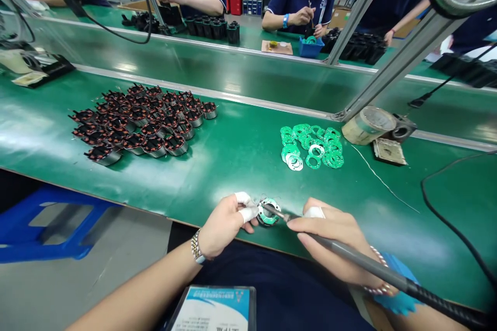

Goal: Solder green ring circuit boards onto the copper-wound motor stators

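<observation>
Near the front edge of the green table, my left hand [227, 222], with white covers on its fingertips, pinches the left side of a motor stator topped by a green ring board [268, 213]. My right hand [334, 232] is wrapped round a dark pen-like tool with a thick cable, a soldering iron [334, 245] by its look. Its metal tip reaches over the ring board; whether it touches is too small to tell. Several copper-wound stators [153, 146] lie in a group at the left. A spread of green ring boards [312, 152] lies right of centre.
A round tub [368, 125] and a small tray [390, 151] stand at the right, near a loose wire and a black cable [438, 212]. Metal posts [373, 62] rise behind. Several people work across the table. A blue stool [46, 240] is at the lower left.
</observation>
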Motion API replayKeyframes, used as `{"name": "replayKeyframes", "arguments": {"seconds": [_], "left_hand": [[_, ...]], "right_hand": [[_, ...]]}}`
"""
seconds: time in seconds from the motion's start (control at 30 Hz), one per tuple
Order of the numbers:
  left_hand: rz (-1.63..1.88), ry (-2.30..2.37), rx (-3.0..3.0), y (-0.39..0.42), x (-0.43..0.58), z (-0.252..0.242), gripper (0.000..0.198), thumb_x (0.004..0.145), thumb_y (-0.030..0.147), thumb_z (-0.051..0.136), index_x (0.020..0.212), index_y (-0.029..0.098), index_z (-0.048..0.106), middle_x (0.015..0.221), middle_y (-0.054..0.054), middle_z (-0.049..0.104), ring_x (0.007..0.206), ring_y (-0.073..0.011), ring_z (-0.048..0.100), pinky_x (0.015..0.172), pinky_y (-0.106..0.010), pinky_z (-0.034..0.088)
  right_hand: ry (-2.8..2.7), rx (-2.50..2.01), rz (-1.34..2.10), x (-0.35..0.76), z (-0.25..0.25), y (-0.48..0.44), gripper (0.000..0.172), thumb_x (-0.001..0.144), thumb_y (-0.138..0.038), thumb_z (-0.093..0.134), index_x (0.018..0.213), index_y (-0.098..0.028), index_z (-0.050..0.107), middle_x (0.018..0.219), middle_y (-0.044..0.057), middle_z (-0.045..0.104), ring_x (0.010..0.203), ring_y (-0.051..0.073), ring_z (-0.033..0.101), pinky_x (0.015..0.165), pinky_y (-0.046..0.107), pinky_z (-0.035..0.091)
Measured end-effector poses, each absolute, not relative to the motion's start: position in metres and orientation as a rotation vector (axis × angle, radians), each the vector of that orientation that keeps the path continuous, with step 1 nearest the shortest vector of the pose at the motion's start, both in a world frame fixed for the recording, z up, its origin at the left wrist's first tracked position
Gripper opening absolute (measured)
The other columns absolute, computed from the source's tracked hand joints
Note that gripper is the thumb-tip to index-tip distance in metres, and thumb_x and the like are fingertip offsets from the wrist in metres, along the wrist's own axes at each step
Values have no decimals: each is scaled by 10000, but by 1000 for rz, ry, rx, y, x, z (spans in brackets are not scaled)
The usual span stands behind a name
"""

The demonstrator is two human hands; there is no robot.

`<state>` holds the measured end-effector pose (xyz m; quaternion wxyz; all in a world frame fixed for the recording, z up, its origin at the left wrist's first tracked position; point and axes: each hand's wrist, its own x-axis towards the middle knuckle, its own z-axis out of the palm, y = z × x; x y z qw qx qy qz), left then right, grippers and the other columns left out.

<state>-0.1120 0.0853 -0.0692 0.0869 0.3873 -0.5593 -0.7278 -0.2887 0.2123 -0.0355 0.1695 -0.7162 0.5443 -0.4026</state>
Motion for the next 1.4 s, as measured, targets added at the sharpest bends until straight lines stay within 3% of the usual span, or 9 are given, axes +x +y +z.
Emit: {"name": "replayKeyframes", "arguments": {"seconds": [0.5,0.67,0.77,0.97,1.1,1.3,1.4], "left_hand": [[-2155,-1680,1142,86,-112,-69,113,728,235,556,702,126,542,601,2,585,501,-91,533,533,-222,437],[-2153,-1685,1142,86,-112,-71,118,729,240,554,709,125,539,604,-1,582,514,-96,538,533,-225,445],[-2151,-1656,1154,86,-113,-69,102,718,222,556,695,126,531,597,0,581,506,-93,535,523,-219,445],[-2142,-1701,1148,87,-110,-69,127,736,248,565,739,123,538,622,-5,580,523,-94,539,530,-220,455],[-2088,-1702,1071,86,-107,-68,184,727,259,602,850,140,531,688,4,550,642,-113,556,557,-214,472],[-2243,-1601,874,78,-107,-70,223,740,232,595,926,167,490,668,36,503,496,-64,478,509,-205,439],[-1959,-2010,758,73,-102,-71,179,792,236,536,958,169,532,733,-3,541,593,-102,535,607,-246,471]], "right_hand": [[1482,-2332,-981,-284,-43,216,292,728,-58,498,978,-176,594,542,-29,339,501,127,304,512,283,302],[1533,-2344,-1026,-286,-38,216,291,722,-60,508,969,-173,613,543,-18,343,517,137,340,492,279,295],[1599,-2327,-1126,-289,-31,215,285,733,-71,530,986,-173,612,573,11,428,559,151,426,492,272,340],[1720,-2134,-1240,-284,-50,202,216,805,-162,554,1017,-201,537,776,45,616,728,161,590,672,282,484],[1721,-1932,-1093,-271,-75,190,397,740,-261,649,1084,-194,463,990,87,596,847,186,598,720,287,508],[1672,-1936,-1079,-264,-81,186,359,767,-189,595,1090,-197,439,981,85,571,854,184,578,756,310,493],[1648,-1916,-1079,-265,-79,186,383,755,-173,607,1092,-200,427,986,78,557,857,178,563,765,306,486]]}}
